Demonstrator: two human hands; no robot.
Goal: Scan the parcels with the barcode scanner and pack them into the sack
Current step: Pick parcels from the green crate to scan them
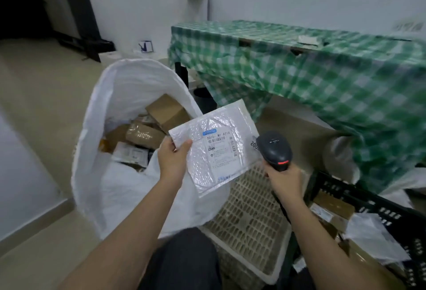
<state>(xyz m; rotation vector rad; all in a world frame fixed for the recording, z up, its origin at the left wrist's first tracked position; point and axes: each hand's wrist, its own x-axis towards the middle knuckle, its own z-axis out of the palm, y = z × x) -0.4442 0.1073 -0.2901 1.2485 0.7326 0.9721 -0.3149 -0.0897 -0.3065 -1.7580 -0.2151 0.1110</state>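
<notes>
Beside the sack (129, 96), the left hand (173, 158) is pinching a light, floppy mailer (219, 149) by its corner; the right hand (284, 179) is gripping the scanner (274, 149).

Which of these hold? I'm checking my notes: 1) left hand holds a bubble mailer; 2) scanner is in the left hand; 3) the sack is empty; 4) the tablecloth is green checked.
1. True: the left hand pinches the bubble mailer at its corner.
2. False: the right hand grips the barcode scanner.
3. False: the white sack already holds cardboard parcels.
4. True: a green checked tablecloth covers the table.
</notes>
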